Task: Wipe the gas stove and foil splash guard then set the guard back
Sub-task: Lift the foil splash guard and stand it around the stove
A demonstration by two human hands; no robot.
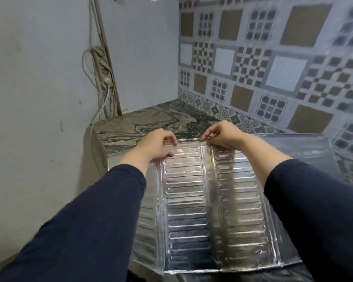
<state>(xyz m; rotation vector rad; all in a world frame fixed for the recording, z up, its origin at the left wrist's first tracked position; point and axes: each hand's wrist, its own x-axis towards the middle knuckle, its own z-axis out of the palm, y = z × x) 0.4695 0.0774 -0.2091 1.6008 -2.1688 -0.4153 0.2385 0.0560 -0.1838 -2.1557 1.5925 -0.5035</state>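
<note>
On the far left we see a pale wall (29,88) with a white power strip (102,66) hanging on it, cords trailing down toward the left end of the counter (143,121), whose marbled top runs back into the corner. Our left hand (157,146) comes in from a dark blue sleeve (86,216) and pinches the far edge of the foil splash guard (192,200), thumb under and fingers curled over the rim. The guard lies spread across the counter's near part, its ribbed, shiny panels running from our hands back toward us, its near edge overhanging the front of the counter. We count a narrow panel on the left, two wide panels in the middle, and a further panel on the right that folds away toward the tiled wall (273,58). Our right hand (224,136) grips the same far edge just beside the left one, fingertips pinched on the rim. The patterned tiles rise behind the counter's right back edge. We cannot see the stove here.
</note>
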